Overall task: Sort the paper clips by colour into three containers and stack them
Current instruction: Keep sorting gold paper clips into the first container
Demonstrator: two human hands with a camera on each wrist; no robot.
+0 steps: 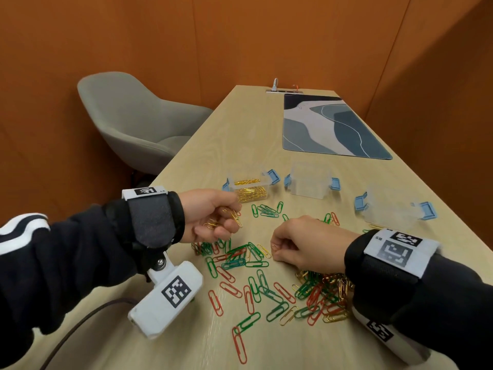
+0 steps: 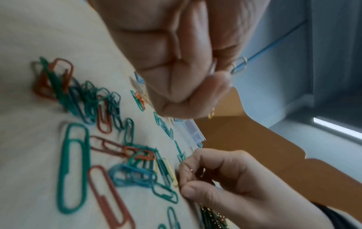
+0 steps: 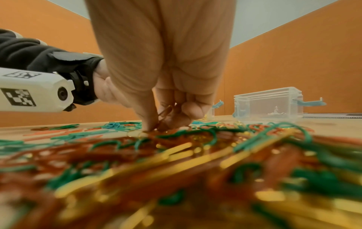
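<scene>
Red, green and gold paper clips lie scattered over the wooden table. My left hand hovers above them, its curled fingers holding a bunch of gold clips, just in front of the clear container with gold clips in it. My right hand is low over the table, pinching a gold clip between thumb and fingers. Two more clear containers, the middle one and the right one, stand empty with blue latches.
A dense heap of mixed clips lies under my right wrist. A patterned blue desk mat covers the far right of the table. A grey chair stands to the left, and a dark cable trails off the near edge.
</scene>
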